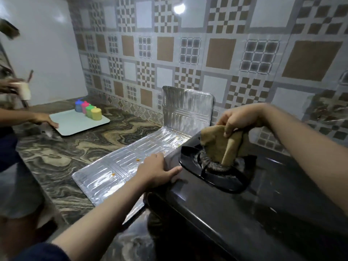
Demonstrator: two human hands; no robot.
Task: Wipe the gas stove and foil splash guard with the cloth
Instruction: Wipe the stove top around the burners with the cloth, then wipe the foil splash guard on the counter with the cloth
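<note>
The right hand (238, 120) pinches the tan cloth (221, 146) bunched above the burner (216, 162) of the black gas stove (235, 200). The left hand (160, 171) lies flat against the stove's left edge, fingers straight, gripping nothing. The foil splash guard (131, 159) lies partly flat on the counter (62, 157), one panel upright, orange crumbs on it. The dangling cloth could snag on the burner grate, and hard wiping might crumple or shift the thin, loose foil.
</note>
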